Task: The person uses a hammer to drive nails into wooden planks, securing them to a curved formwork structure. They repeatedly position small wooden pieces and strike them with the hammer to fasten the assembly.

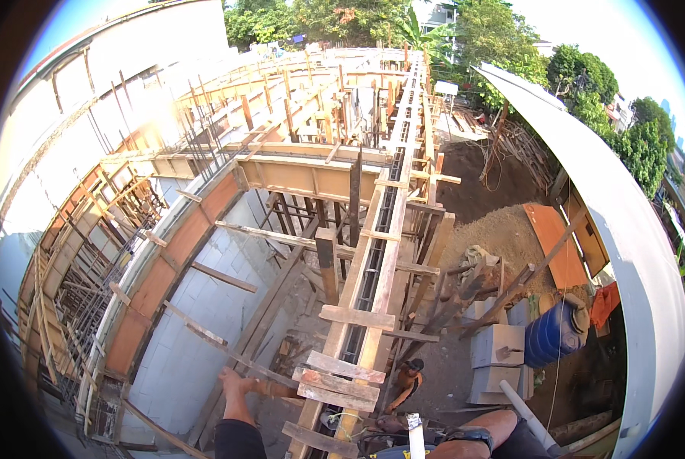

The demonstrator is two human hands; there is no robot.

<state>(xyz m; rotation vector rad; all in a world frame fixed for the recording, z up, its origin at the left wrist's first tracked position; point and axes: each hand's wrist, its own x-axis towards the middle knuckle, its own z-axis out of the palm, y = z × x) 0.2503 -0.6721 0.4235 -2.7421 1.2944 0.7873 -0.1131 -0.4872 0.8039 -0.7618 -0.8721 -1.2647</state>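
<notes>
My left hand (237, 385), below a dark sleeve, reaches forward at the lower middle with its fingers apart. Just to its right is the end of a brown timber piece (277, 389); whether they touch, I cannot tell. Beside it runs a long narrow beam form (369, 268) of two boards with dark steel bars between. Short wooden cleats (346, 367) lie across its near end. At the bottom edge, what looks like my right forearm (489, 430) wears a dark wrist strap, its hand (440, 451) mostly cut off. A white strip (416, 436) stands beside it.
A person (410, 381) in a dark cap is below, right of the beam form. Grey blocks (497, 344), a blue barrel (555, 334) and leaning timbers stand farther right, under a pale roof edge (587, 161). Formwork, props and upright rebar (197, 126) fill the left.
</notes>
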